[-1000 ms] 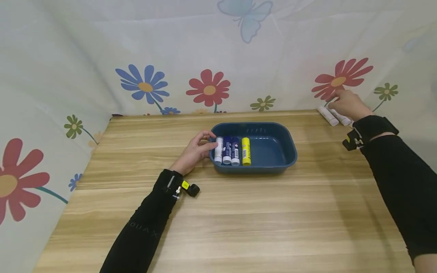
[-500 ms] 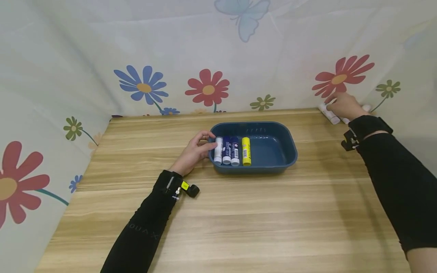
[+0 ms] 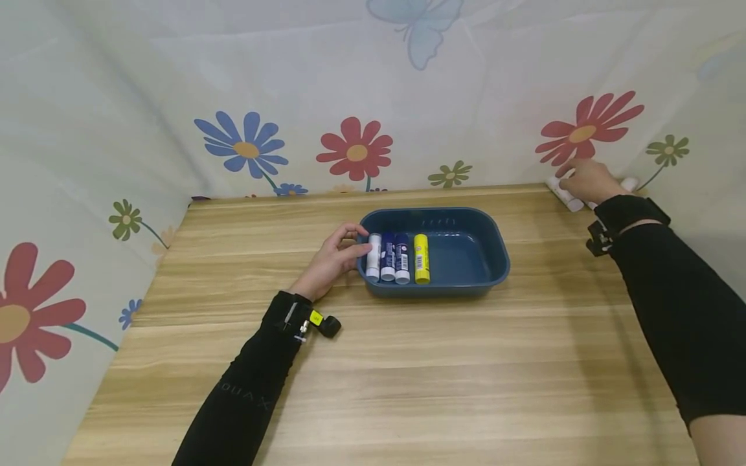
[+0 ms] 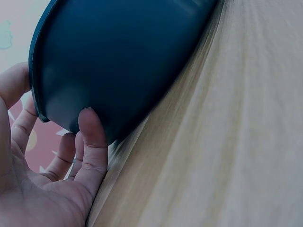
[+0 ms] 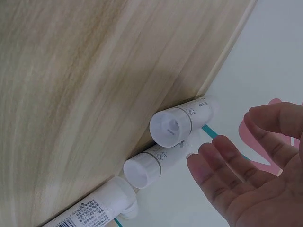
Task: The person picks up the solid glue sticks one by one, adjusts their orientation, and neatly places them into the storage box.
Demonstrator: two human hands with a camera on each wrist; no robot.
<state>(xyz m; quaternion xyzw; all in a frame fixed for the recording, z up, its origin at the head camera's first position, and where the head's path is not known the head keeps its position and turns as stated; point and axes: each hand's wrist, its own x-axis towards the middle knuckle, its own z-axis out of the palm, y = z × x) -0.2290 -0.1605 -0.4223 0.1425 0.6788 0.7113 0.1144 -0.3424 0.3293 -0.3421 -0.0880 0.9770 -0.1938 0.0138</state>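
Note:
A dark blue plastic basin [image 3: 466, 291] stands on the wooden table. Inside its left half lie a white glue stick [image 3: 373, 259], two blue-and-white glue sticks [image 3: 402, 260] and a yellow glue stick [image 3: 421, 260]. My left hand [image 3: 329, 260] holds the basin's left end, fingers curled at the rim and outer wall. At the far right, my right hand [image 3: 591, 182] hovers over several white glue sticks [image 3: 565, 195]. In the right wrist view its fingers are spread and loosely bent beside a white glue stick [image 5: 182, 122], with nothing between them.
A second white glue stick [image 5: 151, 165] and a third, white glue stick with a barcode [image 5: 94, 205], lie along the table's back edge. Flower-patterned cloth [image 3: 478, 116] rises behind and to the left of the table [image 3: 408, 375].
My right hand has shifted slightly left over the white glue sticks, and another white one now shows behind the wrist. The left hand and basin stay put.

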